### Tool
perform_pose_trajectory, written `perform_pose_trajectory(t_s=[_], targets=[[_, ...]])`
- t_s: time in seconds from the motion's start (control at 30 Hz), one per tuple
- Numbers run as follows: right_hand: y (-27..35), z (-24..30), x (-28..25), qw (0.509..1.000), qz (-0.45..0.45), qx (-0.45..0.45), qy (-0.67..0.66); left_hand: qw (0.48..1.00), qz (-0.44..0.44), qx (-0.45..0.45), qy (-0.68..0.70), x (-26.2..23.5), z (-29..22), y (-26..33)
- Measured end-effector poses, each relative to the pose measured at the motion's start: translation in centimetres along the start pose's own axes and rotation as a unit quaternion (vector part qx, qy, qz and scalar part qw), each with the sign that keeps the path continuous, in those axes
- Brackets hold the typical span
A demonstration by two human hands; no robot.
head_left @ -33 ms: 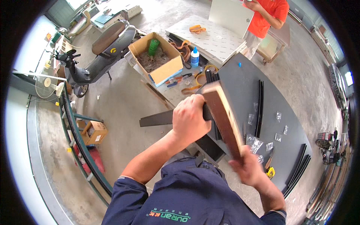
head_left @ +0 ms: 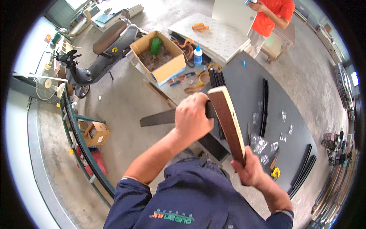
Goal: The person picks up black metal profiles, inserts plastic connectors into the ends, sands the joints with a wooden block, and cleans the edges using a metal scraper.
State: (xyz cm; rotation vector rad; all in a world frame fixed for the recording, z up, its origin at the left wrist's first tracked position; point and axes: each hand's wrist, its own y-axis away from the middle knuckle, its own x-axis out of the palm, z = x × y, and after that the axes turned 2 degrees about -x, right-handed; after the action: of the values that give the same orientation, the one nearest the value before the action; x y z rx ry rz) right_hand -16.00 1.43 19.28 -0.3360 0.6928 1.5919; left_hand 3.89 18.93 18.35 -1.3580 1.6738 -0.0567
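My left hand (head_left: pixel 193 116) is closed around a long dark grey strip (head_left: pixel 158 118), which sticks out to the left past my fist. Its other end reaches the wooden block. In my right hand (head_left: pixel 249 168) is the lower end of that wooden block (head_left: pixel 228 126), dark brown on its broad face and pale along the edge. The block slants up and to the left, its top end beside my left fist. Both are held over the near left edge of a dark grey panel (head_left: pixel 274 103). Another dark strip (head_left: pixel 213 147) lies below my left hand.
Black strips (head_left: pixel 264 108), small clear plastic bags (head_left: pixel 260 145) and a yellow tape measure (head_left: pixel 275 173) lie on the panel. Beyond stand a cardboard box (head_left: pixel 167 68) and a blue-and-white bottle (head_left: pixel 198 56). A scooter (head_left: pixel 99 57) is at left; a person in orange (head_left: pixel 272 17) stands far right.
The wooden block and my right hand have shifted slightly, the block's top end a little lower and more upright. My left hand keeps its hold on the strip.
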Motion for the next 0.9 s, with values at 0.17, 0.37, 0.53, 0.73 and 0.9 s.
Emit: perform_pose_trajectory(t_s=[0.17,0.37,0.53,0.73,0.9], targets=[[0.1,0.6,-1.7,0.945,-0.19,-0.083,-0.251,0.999,0.001,-0.01,-0.034,-0.7,-0.2,-0.1],[-0.9,-0.4,-2.3,0.959,-0.164,-0.004,-0.232,0.994,0.08,-0.07,0.022,-1.5,0.3,-1.4],[-0.3,-2.8,-2.4,0.881,-0.288,-0.023,-0.376,0.797,0.323,-0.296,0.415,-4.6,0.1,-3.2],[0.6,-3.5,-0.7,0.907,-0.153,0.004,-0.393,0.627,0.327,-0.358,0.609,-4.4,0.4,-4.2],[1.3,-3.7,-1.4,0.899,-0.164,0.007,-0.406,0.614,0.333,-0.355,0.622,-4.2,-0.4,-4.2]])
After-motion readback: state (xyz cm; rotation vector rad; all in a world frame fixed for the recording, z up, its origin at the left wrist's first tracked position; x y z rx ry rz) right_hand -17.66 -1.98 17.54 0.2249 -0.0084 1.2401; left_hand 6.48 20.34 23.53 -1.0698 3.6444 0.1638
